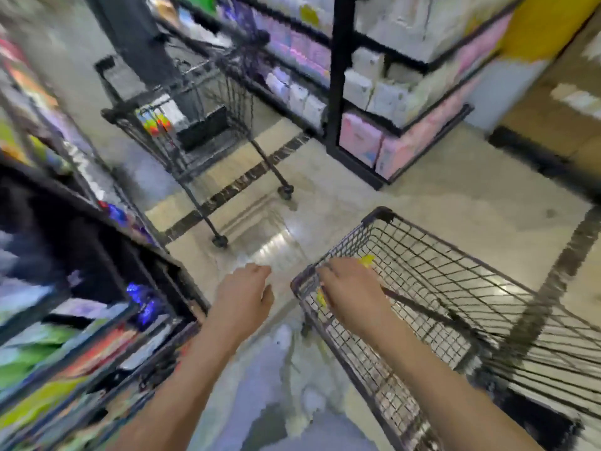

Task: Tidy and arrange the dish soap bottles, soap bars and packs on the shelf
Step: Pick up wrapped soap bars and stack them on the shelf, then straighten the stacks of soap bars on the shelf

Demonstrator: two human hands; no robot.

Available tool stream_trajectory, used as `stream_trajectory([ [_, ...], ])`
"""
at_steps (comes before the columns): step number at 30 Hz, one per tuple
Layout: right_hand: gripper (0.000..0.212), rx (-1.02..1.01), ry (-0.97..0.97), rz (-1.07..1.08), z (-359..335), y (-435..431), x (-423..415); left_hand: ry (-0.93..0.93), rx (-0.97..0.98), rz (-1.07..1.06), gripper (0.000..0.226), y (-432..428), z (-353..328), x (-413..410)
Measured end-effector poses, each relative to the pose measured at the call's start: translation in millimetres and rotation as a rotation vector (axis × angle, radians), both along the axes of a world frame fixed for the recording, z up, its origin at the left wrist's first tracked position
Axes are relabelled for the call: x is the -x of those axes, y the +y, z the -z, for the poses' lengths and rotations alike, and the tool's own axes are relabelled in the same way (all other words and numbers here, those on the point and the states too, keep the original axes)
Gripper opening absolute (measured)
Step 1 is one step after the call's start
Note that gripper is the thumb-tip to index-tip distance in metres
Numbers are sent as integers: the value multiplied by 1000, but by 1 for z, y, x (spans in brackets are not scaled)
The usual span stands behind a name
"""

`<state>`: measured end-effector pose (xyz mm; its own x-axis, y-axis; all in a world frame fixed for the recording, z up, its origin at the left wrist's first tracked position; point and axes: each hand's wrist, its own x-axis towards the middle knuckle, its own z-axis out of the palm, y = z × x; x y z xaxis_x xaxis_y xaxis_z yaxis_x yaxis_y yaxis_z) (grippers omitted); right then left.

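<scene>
Our bare forearms rise from the bottom edge. Our left hand (244, 297) hangs at centre over the floor, fingers loosely curled, holding nothing. Our right hand (349, 289) lies on the wire cart (455, 271) rim over something yellow (367, 261), its grip too blurred to tell, while blurred packs (39, 340) fill the shelf (81, 203) at lower left.

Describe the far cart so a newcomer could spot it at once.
Start at the black shelf post mid-aisle, with pink packs at its foot. The far cart stands left of it, by the floor's dark stripe. Unlike the near cart at the right hand, it holds a black box.
</scene>
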<state>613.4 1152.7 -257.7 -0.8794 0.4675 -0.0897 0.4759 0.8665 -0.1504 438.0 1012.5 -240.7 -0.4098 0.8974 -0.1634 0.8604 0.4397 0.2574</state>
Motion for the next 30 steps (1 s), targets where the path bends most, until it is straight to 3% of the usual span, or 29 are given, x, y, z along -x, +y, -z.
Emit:
stream_trajectory([
  [5,31,28,108,-345,-37,-81,39,23,-72,-406,17,-157,-20,-19],
  [9,36,45,181,-566,-61,-171,76,45,-198,-669,31,-274,-32,-47],
  [13,34,104,186,-762,-58,-266,104,65,-178,-992,38,-370,-33,-74],
  [16,25,110,167,-888,-53,-339,122,52,-182,-1115,46,-438,-29,-88],
  [19,25,136,145,-964,-53,-412,132,67,-209,-1246,34,-506,-27,-100],
  [24,22,130,158,-1070,-47,-518,150,63,-174,-1372,31,-597,-17,-116],
  [27,35,166,138,-1115,-45,-577,164,84,-173,-1400,32,-641,-17,-125],
  [30,33,190,58,-1193,-50,-633,188,82,-142,-1438,36,-680,-20,-129],
])
